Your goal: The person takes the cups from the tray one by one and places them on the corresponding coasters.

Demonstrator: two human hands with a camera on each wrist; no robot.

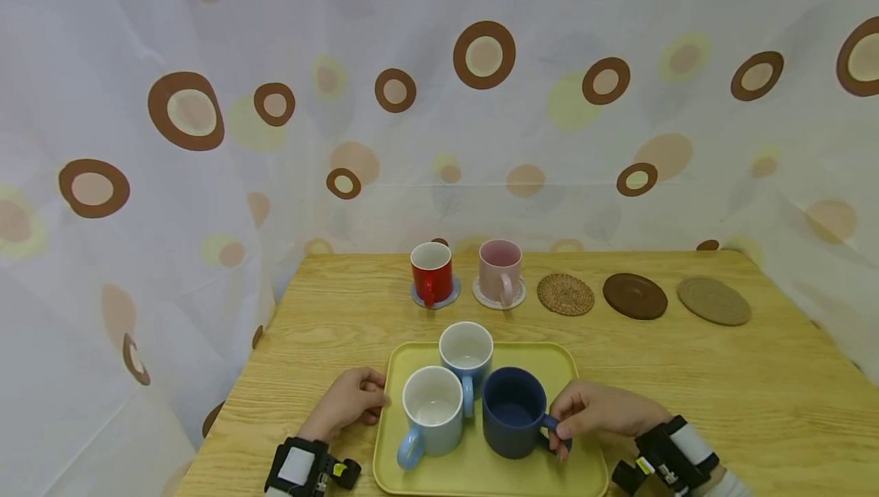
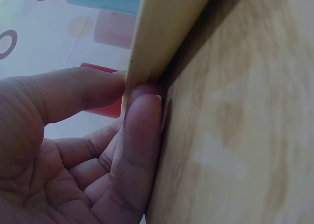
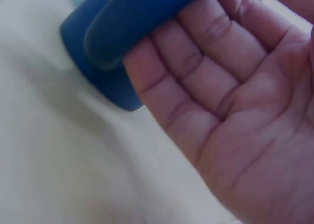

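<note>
My left hand (image 1: 350,401) pinches the left rim of a yellow tray (image 1: 491,478), thumb over the edge and forefinger against its side, as the left wrist view shows. At the tray's right side my right hand (image 1: 597,409) holds the handle (image 3: 142,17) of a navy mug (image 1: 511,421), its fingers curled through it. Left of that mug stands a light blue mug (image 1: 439,424) with a white inside, its handle toward me. Behind these two, a blue mug (image 1: 467,352) with a white inside also stands on the tray.
Toward the back, a red mug (image 1: 439,283) stands on a grey-blue coaster (image 1: 453,295) and a pink mug (image 1: 494,275) on a white one (image 1: 483,298). Right of them lie a woven coaster (image 1: 565,295), a dark brown coaster (image 1: 635,296) and a tan coaster (image 1: 714,301). A patterned curtain (image 1: 426,130) hangs behind.
</note>
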